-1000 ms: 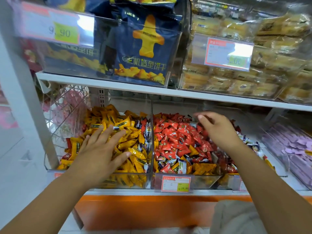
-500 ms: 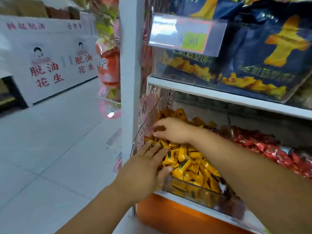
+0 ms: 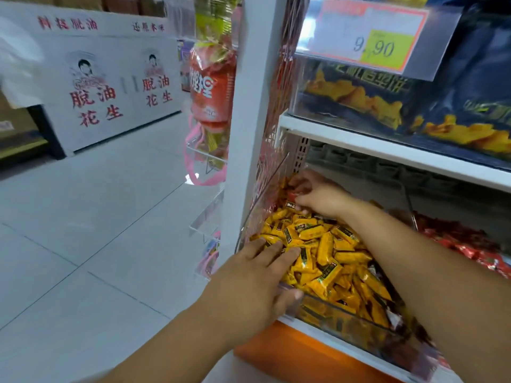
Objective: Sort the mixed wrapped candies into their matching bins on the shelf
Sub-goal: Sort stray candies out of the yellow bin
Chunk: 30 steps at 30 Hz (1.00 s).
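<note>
At the clear plastic bin's [image 3: 345,313] back left corner, the right hand [image 3: 320,197] pinches a stray red-wrapped candy [image 3: 293,192] among the yellow wrapped candies [image 3: 326,252]; the left hand [image 3: 249,286] lies flat-fingered over the front edge, probably steadying it.

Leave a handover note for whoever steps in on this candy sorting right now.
Left hand: fingers flat on the yellow candies at the front of the bin, thumb over its wall, holding nothing.
Right hand: fingers curled at the back corner by a reddish wrapper; grip unclear.
Red candies lie farther right.
Done: cannot tell.
Left: check the yellow pile for strays.
</note>
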Available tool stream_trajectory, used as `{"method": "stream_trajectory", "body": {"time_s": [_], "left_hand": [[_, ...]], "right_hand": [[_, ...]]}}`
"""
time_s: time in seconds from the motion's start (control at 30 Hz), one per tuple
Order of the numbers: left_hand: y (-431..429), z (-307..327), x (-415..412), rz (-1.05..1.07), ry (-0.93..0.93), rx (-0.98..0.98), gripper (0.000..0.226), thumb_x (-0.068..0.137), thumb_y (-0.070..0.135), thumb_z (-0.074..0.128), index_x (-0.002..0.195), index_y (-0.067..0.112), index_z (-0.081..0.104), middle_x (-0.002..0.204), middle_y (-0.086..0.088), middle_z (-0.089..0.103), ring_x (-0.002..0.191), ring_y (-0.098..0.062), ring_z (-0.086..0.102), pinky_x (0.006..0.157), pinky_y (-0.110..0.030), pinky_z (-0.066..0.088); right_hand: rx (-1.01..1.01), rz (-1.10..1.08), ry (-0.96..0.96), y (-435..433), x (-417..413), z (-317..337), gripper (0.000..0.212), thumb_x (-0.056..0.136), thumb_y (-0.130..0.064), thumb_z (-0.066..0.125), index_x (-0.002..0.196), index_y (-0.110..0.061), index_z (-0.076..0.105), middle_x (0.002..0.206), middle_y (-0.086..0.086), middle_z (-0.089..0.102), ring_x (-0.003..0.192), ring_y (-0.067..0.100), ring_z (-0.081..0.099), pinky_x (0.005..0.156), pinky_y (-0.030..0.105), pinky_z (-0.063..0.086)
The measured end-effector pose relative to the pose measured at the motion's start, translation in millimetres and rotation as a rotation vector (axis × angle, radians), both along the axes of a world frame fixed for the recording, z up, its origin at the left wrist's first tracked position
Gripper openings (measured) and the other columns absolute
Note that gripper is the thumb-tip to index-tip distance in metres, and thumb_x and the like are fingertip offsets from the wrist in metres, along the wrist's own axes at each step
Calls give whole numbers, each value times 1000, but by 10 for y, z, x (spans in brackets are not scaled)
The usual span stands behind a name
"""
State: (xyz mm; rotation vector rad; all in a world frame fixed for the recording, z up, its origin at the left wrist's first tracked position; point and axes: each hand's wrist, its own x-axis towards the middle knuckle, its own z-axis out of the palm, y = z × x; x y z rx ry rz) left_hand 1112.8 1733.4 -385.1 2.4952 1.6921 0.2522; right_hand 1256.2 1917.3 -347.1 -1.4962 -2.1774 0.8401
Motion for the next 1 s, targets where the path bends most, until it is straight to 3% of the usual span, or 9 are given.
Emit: {"method": "stream_trajectory", "body": {"time_s": [0.1,0.13,0.2,0.37,0.43,0.63,0.8,0.9,1.0], "left_hand": [[15,-41,-12,1,-9,33,76,84,66,10,154,34,7,160,2,20,147,-24,14,118,-33,8],[23,-72,-19,0,-7,55,74,87,65,14,154,33,12,159,0,25,146,-26,19,117,-34,11],[28,-107,-26,-2,-12,74,72,89,64,18,153,31,19,156,-2,32,143,-28,27,116,-38,17],[20,-103,-16,13,-21,69,75,86,65,14,153,33,18,156,1,31,145,-27,24,116,-40,21],[8,-95,-7,14,-7,32,79,80,67,5,154,37,4,161,6,17,148,-22,9,119,-37,13],[0,-91,-13,16,5,-15,83,74,71,-3,152,40,-6,162,10,7,148,-17,-1,119,-35,9],[21,-44,52,36,6,-51,86,71,77,-3,150,43,-8,162,9,1,147,-18,-6,120,-39,2],[53,-2,146,24,-12,-55,94,64,86,-8,149,45,-10,162,9,-9,147,-18,-16,119,-44,-6],[114,38,264,26,-40,-47,97,61,88,-13,149,46,-10,161,11,-11,146,-14,-20,119,-47,-6]], "right_hand": [[134,127,-256,72,-178,-82,35,91,-6,56,125,-16,61,127,5,61,90,16,62,57,8,42],[156,141,-326,88,-234,-109,35,93,-10,56,127,-14,61,131,6,59,105,18,60,69,11,41],[135,139,-383,107,-297,-178,34,95,-18,58,128,-10,60,132,8,59,117,22,55,85,19,39],[166,155,-410,104,-306,-300,31,91,-28,65,118,-13,62,121,6,62,112,24,57,87,28,45],[214,192,-450,84,-300,-303,29,90,-30,65,116,-16,63,119,5,60,109,24,55,86,31,45],[163,232,-227,-97,-152,-167,11,89,-17,67,97,-9,63,100,3,64,94,17,57,71,25,38],[48,110,-69,-431,224,240,7,95,-17,59,98,-11,57,76,0,62,56,0,57,50,15,46],[89,31,77,-680,661,446,11,94,-18,60,95,-28,61,78,-3,66,61,1,62,63,22,53],[235,-141,101,-931,1165,542,20,95,-25,59,102,-43,63,82,-8,70,70,2,65,69,18,50]]}}
